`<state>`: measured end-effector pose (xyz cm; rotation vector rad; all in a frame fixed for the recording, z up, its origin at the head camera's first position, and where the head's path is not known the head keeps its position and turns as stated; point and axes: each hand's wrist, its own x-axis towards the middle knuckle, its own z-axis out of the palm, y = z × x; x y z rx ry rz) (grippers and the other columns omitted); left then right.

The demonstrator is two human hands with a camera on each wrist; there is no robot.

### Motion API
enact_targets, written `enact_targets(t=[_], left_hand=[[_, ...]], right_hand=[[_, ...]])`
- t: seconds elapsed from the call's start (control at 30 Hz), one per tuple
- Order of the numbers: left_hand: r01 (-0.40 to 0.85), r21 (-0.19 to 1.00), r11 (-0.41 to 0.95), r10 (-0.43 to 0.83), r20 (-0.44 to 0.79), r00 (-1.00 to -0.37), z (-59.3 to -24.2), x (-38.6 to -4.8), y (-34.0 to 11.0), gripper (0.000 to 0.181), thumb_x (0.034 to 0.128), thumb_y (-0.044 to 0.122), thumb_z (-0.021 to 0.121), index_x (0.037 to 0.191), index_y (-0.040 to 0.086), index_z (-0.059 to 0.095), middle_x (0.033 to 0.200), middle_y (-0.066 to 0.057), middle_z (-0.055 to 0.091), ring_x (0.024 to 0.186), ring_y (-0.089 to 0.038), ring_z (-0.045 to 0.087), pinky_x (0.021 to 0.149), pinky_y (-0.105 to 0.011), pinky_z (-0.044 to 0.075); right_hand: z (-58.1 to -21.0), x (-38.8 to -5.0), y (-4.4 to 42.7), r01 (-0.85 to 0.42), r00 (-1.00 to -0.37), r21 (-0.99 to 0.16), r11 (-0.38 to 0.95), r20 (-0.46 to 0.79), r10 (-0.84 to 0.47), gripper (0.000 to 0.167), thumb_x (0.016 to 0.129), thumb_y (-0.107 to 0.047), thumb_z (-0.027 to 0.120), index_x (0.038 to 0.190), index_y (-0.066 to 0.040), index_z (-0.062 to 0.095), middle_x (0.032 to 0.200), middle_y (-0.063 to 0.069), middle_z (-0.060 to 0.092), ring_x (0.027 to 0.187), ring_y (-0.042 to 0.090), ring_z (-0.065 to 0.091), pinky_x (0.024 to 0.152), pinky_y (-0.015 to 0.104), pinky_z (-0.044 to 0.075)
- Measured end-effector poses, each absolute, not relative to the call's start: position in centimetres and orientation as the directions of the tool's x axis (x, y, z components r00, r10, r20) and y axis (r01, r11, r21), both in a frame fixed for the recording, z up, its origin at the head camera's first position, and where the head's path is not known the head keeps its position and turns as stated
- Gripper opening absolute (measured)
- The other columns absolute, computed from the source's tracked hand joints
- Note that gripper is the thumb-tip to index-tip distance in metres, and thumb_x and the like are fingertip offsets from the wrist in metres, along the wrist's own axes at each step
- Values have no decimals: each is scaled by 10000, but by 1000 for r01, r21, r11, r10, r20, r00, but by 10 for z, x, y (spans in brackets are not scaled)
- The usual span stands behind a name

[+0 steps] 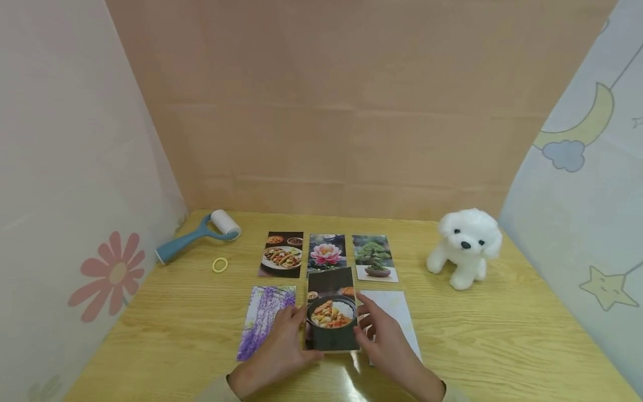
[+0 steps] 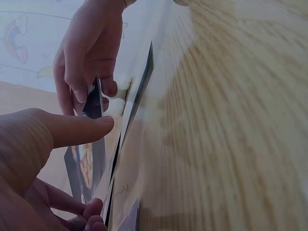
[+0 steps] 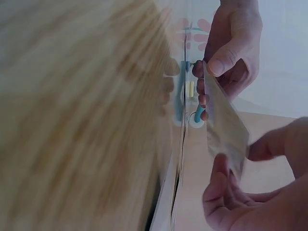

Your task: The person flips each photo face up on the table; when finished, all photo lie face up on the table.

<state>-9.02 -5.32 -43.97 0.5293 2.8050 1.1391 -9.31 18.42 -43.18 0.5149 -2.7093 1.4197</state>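
A picture card (image 1: 331, 335) showing a dark pot of rice and food is held above the table between both hands. My left hand (image 1: 278, 343) grips its left edge, thumb on the near side. At the opposite edge, the right hand (image 1: 389, 341) pinches it between thumb and fingers. The pale back of the card (image 3: 226, 130) shows in the right wrist view. Under the left hand lies a card with purple flowers (image 1: 261, 318), partly covered. A whitish card (image 1: 402, 312) lies partly behind the right hand.
Behind the hands lie a taco card (image 1: 281, 254), a pink flower card (image 1: 326, 251) and a bonsai card (image 1: 374, 257). A blue-handled lint roller (image 1: 186, 243) and a yellow ring (image 1: 220, 265) are at left. A white plush dog (image 1: 467, 245) stands at right.
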Motion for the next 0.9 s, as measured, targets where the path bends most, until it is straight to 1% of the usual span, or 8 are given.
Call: enact_targets(t=[0.07,0.17,0.23,0.33,0.5,0.63,0.77,0.9], left_hand=[[295,666,686,346,58,-936,-440,-90,-54,1024,671,373,921,1430,-130,453,1174,-168,513,1098,-336,490,879,-539,513],[306,630,714,360,44,-932,-440,-90,-56,1007,670,379,911,1408,-143,468,1169,-172,513,1086,-326,488,873,-524,513],[310,608,731,369,30,-929,-440,-90,-58,994,669,394,903,1396,-139,483,1192,-201,514,1107,-347,489,892,-539,506],[329,555,764,385,17,-923,-440,-90,-58,985,675,440,884,1377,-135,500,1221,-233,517,1136,-378,493,934,-550,486],[358,461,812,395,16,-918,-440,-89,-57,961,678,495,866,1341,-120,539,1164,-182,538,1098,-335,500,968,-512,456],[363,413,836,400,-4,-917,-438,-88,-56,951,691,530,852,1332,-107,555,1153,-175,539,1103,-335,494,1007,-509,421],[392,350,851,421,-6,-907,-437,-87,-57,945,708,581,827,1318,-94,570,1161,-189,542,1122,-351,491,1039,-508,396],[426,292,856,445,2,-896,-438,-87,-58,910,716,621,810,1268,-72,604,1074,-134,529,1036,-298,477,989,-477,418]], right_hand=[[-433,-93,186,-319,-937,-765,559,165,-309,629,907,-62,728,1453,68,443,1127,73,578,802,72,565,638,253,488],[-435,-93,187,-303,-934,-726,618,95,-346,777,872,-230,811,1466,80,417,1188,82,510,895,132,538,716,299,495],[-436,-93,187,-288,-937,-682,672,57,-344,889,818,-366,849,1465,71,424,1211,79,483,980,172,519,801,356,498],[-439,-93,185,-288,-943,-625,725,54,-328,983,720,-450,892,1434,75,468,1185,72,484,1043,225,491,865,440,488],[-445,-93,181,-342,-937,-512,788,119,-330,1015,616,-484,924,1348,109,544,1070,61,495,952,230,464,812,443,452],[-445,-92,179,-348,-935,-464,814,103,-340,1025,580,-505,935,1320,97,560,1042,73,496,928,242,456,808,463,435],[-443,-92,178,-357,-929,-436,826,70,-364,997,579,-531,936,1285,69,567,1025,76,489,917,254,451,798,473,413],[-442,-92,176,-371,-921,-407,835,49,-386,913,599,-547,921,1218,29,577,988,56,467,882,237,431,765,450,384]])
